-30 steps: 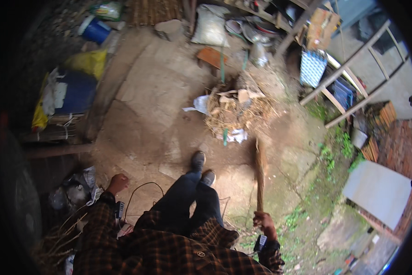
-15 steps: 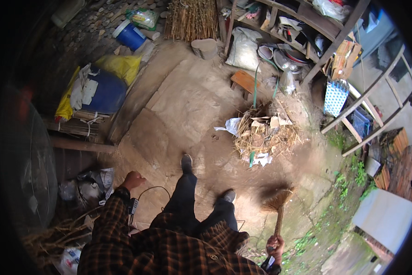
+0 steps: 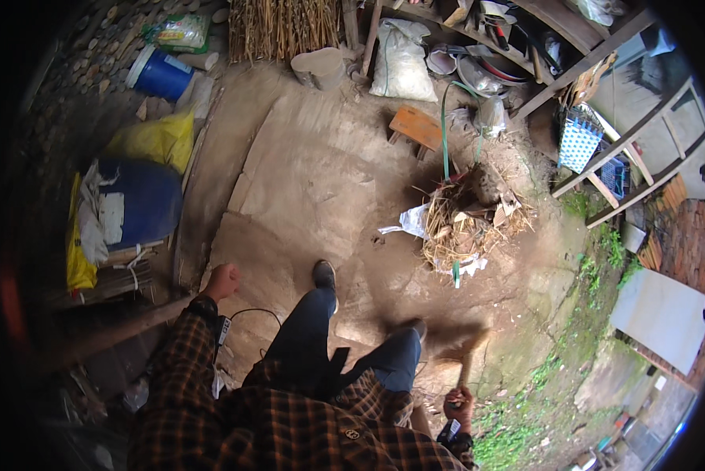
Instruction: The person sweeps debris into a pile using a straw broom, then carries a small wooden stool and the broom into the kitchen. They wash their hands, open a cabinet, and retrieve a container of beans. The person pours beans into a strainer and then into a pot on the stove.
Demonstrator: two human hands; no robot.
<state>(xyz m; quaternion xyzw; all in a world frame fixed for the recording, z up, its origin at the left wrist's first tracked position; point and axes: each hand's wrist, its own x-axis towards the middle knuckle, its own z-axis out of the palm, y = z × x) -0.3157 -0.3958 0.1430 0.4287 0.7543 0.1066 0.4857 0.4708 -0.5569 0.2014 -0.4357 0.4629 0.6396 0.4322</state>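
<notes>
My right hand (image 3: pixel 458 403) is closed round the handle of a short straw broom (image 3: pixel 467 355). Its bristles point away from me over the dirt floor, smeared by motion. Beyond the broom lies a heap of straw and scraps (image 3: pixel 466 239), apart from the bristles, with a white scrap (image 3: pixel 412 221) at its left side and a green strap (image 3: pixel 446 133) rising behind it. My left hand (image 3: pixel 222 281) hangs over the floor at the left, its fingers curled with nothing visible in them. A dark cord loops beside that wrist.
A small wooden stool (image 3: pixel 416 128) stands behind the heap, near a white sack (image 3: pixel 403 63). At the left are a blue barrel (image 3: pixel 144 200) and a blue bucket (image 3: pixel 160 72). A wooden ladder (image 3: pixel 643 165) leans at the right, above a mossy strip (image 3: pixel 548 369).
The broom's bristles have swung slightly left and blurred, with my right hand also shifting left. The view has moved; the heap now appears farther right and higher.
</notes>
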